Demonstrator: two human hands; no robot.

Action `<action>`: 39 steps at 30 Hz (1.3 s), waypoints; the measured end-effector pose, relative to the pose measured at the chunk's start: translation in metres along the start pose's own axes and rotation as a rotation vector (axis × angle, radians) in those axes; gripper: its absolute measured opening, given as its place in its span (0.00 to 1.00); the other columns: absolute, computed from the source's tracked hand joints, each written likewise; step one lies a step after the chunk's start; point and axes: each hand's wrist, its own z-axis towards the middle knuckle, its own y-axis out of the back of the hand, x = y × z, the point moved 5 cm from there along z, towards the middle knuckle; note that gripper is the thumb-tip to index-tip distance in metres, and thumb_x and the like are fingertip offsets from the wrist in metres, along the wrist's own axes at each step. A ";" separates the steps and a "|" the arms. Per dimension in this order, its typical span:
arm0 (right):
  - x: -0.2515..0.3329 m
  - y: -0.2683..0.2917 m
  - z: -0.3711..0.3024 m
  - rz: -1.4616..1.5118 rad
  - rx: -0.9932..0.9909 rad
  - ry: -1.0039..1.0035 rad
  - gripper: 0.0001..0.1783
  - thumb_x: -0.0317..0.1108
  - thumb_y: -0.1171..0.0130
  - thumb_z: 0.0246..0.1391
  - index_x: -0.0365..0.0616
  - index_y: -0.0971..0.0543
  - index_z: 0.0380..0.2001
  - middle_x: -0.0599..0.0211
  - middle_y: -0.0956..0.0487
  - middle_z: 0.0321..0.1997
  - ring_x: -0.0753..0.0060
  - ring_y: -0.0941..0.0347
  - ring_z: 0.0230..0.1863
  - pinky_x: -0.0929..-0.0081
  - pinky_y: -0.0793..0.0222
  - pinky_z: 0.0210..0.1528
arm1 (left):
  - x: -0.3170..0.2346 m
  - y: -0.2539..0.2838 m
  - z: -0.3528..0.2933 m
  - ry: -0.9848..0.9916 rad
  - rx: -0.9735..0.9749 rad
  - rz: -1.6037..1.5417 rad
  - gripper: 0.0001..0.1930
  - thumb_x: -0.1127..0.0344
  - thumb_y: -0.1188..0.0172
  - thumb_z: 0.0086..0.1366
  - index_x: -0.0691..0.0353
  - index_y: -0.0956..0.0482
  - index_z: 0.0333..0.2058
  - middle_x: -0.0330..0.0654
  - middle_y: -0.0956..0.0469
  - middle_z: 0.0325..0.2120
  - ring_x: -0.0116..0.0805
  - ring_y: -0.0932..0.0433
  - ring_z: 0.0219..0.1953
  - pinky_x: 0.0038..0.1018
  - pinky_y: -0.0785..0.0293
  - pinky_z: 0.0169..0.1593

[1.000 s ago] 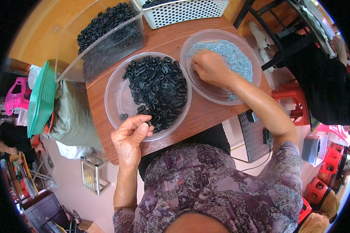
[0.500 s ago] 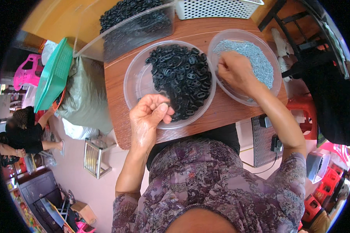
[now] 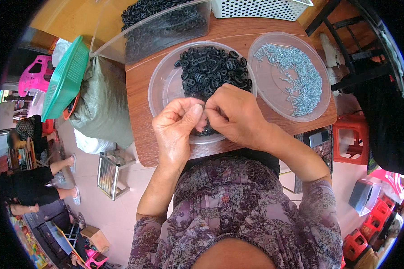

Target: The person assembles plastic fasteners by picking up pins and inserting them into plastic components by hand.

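Holding left hand and right hand close together above the near part of a clear round bowl, with thumbs and fingers narrow in a pinch; cannot tell the content of this grip, nor its direction. Seeing beyond, in this bowl, black oval pieces, with long axes in different directions, some flat, some tilted. Seeing at right, in a second round bowl just beside, slim blue-silver pins, pointing many ways. Finding at the far side of the brown table a clear box of more black pieces and a white basket
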 end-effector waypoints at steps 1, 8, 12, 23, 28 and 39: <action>0.000 -0.002 -0.001 0.000 0.003 -0.001 0.09 0.28 0.41 0.35 0.43 0.33 0.18 0.63 0.31 0.18 0.59 0.33 0.23 0.64 0.36 0.25 | 0.001 0.000 0.001 0.019 0.013 -0.025 0.04 0.74 0.45 0.58 0.68 0.27 0.31 0.38 0.26 0.23 0.21 0.31 0.21 0.16 0.33 0.27; 0.006 -0.008 0.000 -0.118 -0.024 0.107 0.10 0.28 0.41 0.34 0.42 0.34 0.18 0.61 0.33 0.20 0.58 0.36 0.25 0.65 0.38 0.25 | 0.006 -0.002 0.002 -0.067 -0.088 -0.082 0.03 0.76 0.45 0.58 0.69 0.27 0.31 0.39 0.27 0.22 0.23 0.30 0.21 0.17 0.32 0.27; 0.008 -0.012 -0.002 -0.103 -0.129 0.164 0.09 0.25 0.43 0.35 0.42 0.35 0.19 0.61 0.34 0.19 0.58 0.37 0.23 0.64 0.39 0.24 | 0.010 0.001 0.003 0.014 -0.169 -0.189 0.04 0.77 0.46 0.58 0.69 0.27 0.32 0.39 0.26 0.24 0.24 0.29 0.22 0.18 0.32 0.28; -0.008 -0.013 0.001 0.060 -0.111 -0.055 0.06 0.25 0.45 0.38 0.43 0.32 0.16 0.63 0.32 0.17 0.57 0.34 0.22 0.64 0.38 0.23 | 0.006 -0.002 0.000 -0.004 0.052 -0.038 0.09 0.75 0.50 0.60 0.72 0.29 0.39 0.41 0.25 0.23 0.24 0.29 0.21 0.17 0.32 0.26; -0.015 -0.015 0.001 0.178 -0.037 -0.191 0.02 0.24 0.44 0.44 0.39 0.27 0.22 0.69 0.31 0.18 0.78 0.35 0.20 0.79 0.39 0.23 | 0.013 0.012 0.002 0.117 0.016 0.006 0.06 0.73 0.50 0.61 0.71 0.29 0.35 0.44 0.26 0.21 0.27 0.29 0.17 0.19 0.31 0.21; -0.017 -0.020 0.001 0.650 0.139 -0.567 0.04 0.26 0.46 0.47 0.36 0.26 0.22 0.67 0.24 0.22 0.81 0.30 0.25 0.81 0.34 0.28 | 0.009 0.019 0.004 0.131 -0.003 -0.169 0.06 0.73 0.48 0.60 0.71 0.29 0.32 0.48 0.24 0.23 0.29 0.27 0.18 0.20 0.29 0.20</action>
